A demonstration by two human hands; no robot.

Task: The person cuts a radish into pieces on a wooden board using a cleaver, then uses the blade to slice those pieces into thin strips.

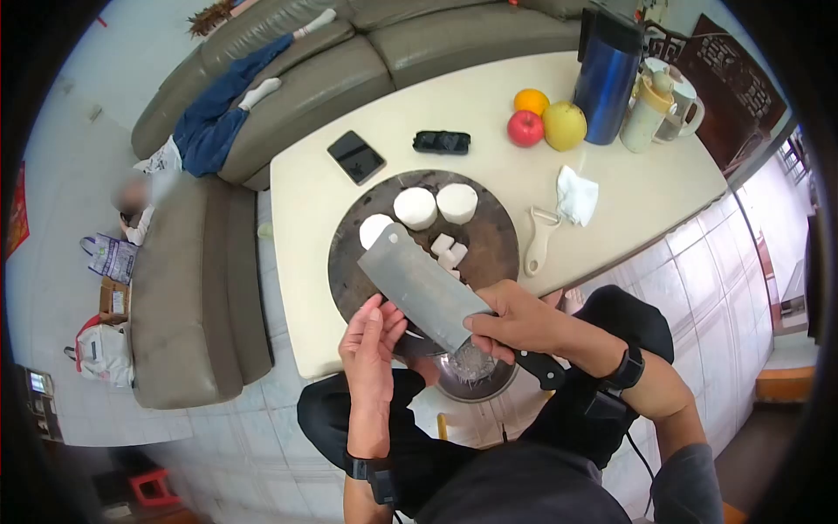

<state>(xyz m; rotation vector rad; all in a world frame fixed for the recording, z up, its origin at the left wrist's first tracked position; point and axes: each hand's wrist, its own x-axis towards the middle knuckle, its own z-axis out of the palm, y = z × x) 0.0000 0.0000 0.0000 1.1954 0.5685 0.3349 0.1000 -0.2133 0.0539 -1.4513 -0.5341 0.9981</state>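
Head view: cleaver [424, 288] slants, tip toward upper-left.

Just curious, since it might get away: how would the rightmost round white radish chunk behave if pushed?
The white radish chunk would probably slide rather than roll, since it seems to stand on a flat end on the round chopping board. Tipped onto its curved side, it might roll. It is likely stiff, as its outline shows no sag.
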